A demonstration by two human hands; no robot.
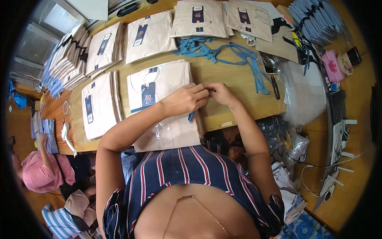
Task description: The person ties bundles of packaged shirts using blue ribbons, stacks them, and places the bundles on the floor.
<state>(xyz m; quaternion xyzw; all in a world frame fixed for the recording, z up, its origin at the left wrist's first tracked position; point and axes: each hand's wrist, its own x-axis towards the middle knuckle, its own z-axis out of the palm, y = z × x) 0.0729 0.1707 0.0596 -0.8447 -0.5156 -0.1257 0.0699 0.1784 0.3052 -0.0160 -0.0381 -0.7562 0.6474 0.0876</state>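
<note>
I see left hand [186, 98], right hand [221, 95] curled, fingertips together, cannot tell contents; blue cloth strip [139, 108] crosses bagged garment stack [177, 131].

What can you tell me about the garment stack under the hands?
The garment stack is pale cream, folded flat, in glossy clear plastic, with a dark blue tag on top. A blue strip shows either side of the left forearm. It lies on the wooden table. Left hand and right hand meet over its right edge; contact is unclear.
</note>
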